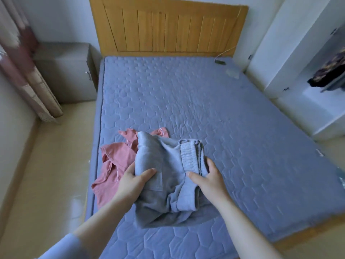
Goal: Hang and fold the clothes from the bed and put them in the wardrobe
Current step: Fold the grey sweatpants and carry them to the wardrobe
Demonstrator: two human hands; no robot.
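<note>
On the near left part of the blue quilted bed (pixel 224 109), I see the grey sweatpants (pixel 168 176) bunched in a half-folded heap, their elastic waistband turned up toward the wooden headboard (pixel 168 28). The left hand (pixel 135 181) grips a folded leg of the sweatpants, thumb on top and fingers curled underneath. The right hand (pixel 210 175) grasps the waistband end the same way, thumb lying across the cloth. A pink shirt (pixel 112 161) lies crumpled just beside the sweatpants, partly under them, at the bed's left edge. To the right stands the white wardrobe (pixel 291 58), open, with a dark garment (pixel 328 71) inside. A grey nightstand (pixel 65 71) sits left of the headboard.
</note>
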